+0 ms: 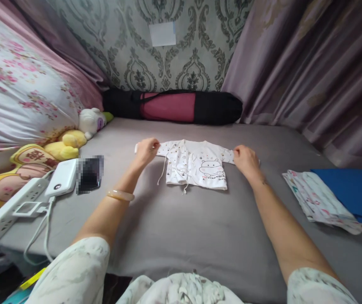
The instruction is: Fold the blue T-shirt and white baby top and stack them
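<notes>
1. Baby shirt (196, 164), white with small prints and a cartoon animal, lies flat and face up on the grey bed (200, 228), its sleeves spread out to either side, so the whole garment is smooth and open to view.
2. Left hand (146, 150) is closed on the shirt's left sleeve end, pinching the cuff against the bed; right hand (246, 159) pinches the right sleeve end likewise, which holds the sleeves taut and level.
3. Tie strings (162, 171) trail loose off the shirt's front.
4. Left of the shirt sit a white power bank (62, 177) and plush toys (70, 141).
5. Right of the shirt lies folded cloth (320, 198); beyond the shirt, a rolled mat (171, 106).
</notes>
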The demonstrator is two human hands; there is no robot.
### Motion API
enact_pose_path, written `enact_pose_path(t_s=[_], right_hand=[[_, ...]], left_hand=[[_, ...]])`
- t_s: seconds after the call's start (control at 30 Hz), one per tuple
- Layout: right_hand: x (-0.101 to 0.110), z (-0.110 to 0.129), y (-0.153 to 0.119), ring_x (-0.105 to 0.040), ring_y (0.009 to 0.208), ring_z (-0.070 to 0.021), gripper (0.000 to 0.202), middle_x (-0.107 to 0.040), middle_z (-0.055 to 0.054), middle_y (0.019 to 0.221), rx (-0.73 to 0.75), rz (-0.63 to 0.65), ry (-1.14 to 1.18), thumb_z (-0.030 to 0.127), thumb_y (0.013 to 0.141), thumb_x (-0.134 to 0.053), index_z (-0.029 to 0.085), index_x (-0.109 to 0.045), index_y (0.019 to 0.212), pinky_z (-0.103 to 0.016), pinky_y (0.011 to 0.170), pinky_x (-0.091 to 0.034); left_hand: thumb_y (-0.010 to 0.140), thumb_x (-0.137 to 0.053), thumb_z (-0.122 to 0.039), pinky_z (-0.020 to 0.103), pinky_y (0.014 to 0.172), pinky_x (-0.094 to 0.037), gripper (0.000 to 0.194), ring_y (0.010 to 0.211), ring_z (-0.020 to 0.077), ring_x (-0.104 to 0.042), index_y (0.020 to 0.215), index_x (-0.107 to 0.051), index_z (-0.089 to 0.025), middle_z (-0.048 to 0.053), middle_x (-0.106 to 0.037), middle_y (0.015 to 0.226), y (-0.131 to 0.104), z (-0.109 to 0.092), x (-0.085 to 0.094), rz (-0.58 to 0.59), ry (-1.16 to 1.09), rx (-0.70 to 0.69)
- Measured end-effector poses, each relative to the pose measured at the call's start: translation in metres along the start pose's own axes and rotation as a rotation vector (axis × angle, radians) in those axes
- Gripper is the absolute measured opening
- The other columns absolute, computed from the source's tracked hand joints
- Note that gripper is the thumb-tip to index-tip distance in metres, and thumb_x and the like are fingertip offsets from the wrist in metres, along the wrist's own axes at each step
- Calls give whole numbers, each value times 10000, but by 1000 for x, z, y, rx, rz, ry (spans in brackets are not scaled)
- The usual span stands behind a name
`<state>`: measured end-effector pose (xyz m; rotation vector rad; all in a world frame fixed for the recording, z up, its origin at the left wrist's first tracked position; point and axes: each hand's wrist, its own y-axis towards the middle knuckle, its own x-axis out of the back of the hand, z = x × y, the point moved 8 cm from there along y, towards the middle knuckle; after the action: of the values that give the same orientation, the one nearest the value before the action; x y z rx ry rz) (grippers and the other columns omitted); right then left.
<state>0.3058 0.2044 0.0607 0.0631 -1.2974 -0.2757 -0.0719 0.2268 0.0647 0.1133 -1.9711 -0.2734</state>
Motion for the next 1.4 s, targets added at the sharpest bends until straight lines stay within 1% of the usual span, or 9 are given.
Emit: enact_pose_path(t_s=[0.13, 0.27, 0.37, 0.47, 0.7, 0.87, 1.0, 1.2, 1.4], right_hand=[[-31, 94, -31, -629, 857, -190, 181, -711, -53, 885, 286, 366, 291, 227, 878, -495, 190, -672, 884, -243, 719, -425], [-54, 137, -66, -618, 841, -179, 154, -696, -39, 921, 419, 514, 261, 328, 809, -596, 205, -621, 898, -230, 671, -399], [-62, 137, -78, -609, 893, -205, 281, -666, -79, 1042, 417, 503, 189, 378, 768, -629, 199, -576, 978, -242, 677, -401], [-64, 132, -80, -608, 912, -214, 213, -659, -95, 1038, 406, 461, 152, 320, 791, -583, 194, -570, 962, -251, 700, -401], [-62, 130, -77, -622, 881, -208, 131, -698, -90, 947, 400, 387, 123, 197, 840, -497, 194, -621, 882, -256, 708, -388], [-65, 123, -69, -613, 778, -169, 109, -685, -51, 819, 366, 402, 260, 235, 856, -522, 194, -602, 794, -231, 662, -390], [-70, 110, -60, -544, 506, -109, 88, -611, 19, 645, 214, 458, 517, 243, 835, -540, 197, -573, 767, -213, 537, -390], [-63, 107, -50, -470, 430, -84, 113, -548, 50, 583, 122, 404, 897, 278, 816, -567, 187, -562, 749, -201, 449, -362], [-53, 108, -47, -445, 454, -81, 149, -548, 50, 594, 125, 343, 989, 322, 796, -588, 174, -594, 781, -207, 481, -376]], left_hand=[[844, -547, -362, 287, 739, -442, 223, 785, 188, -607, 865, -678, -182, 55, -682, 824, -44, -89, -27, 328, -235, -253], [732, -682, -422, 287, 720, -447, 264, 844, 211, -598, 879, -656, -204, 69, -654, 862, -75, -105, -46, 388, -169, -281], [668, -740, -414, 296, 762, -457, 343, 933, 236, -583, 904, -634, -188, 94, -633, 945, -82, -88, -54, 342, -134, -251], [683, -727, -406, 291, 762, -460, 364, 919, 225, -582, 940, -617, -173, 100, -628, 973, -84, -73, -61, 366, -160, -235], [724, -595, -219, 266, 691, -444, 278, 783, 173, -580, 997, -625, -178, 59, -639, 905, -87, -68, -59, 357, -172, -148], [814, -581, -352, 297, 716, -430, 228, 843, 216, -596, 949, -654, -185, 92, -650, 878, -90, -77, -57, 237, -72, -97], [869, -516, -329, 296, 716, -409, 222, 857, 215, -590, 929, -686, -200, 94, -658, 911, -93, -82, -54, 191, 54, -39], [881, -530, -371, 377, 821, -378, 244, 1038, 281, -507, 869, -725, -225, 99, -616, 1088, -90, -101, -27, -39, 148, -43], [942, -438, -300, 338, 803, -394, 268, 888, 223, -585, 872, -666, -178, 83, -637, 875, -88, -128, -42, 128, 96, -106]])
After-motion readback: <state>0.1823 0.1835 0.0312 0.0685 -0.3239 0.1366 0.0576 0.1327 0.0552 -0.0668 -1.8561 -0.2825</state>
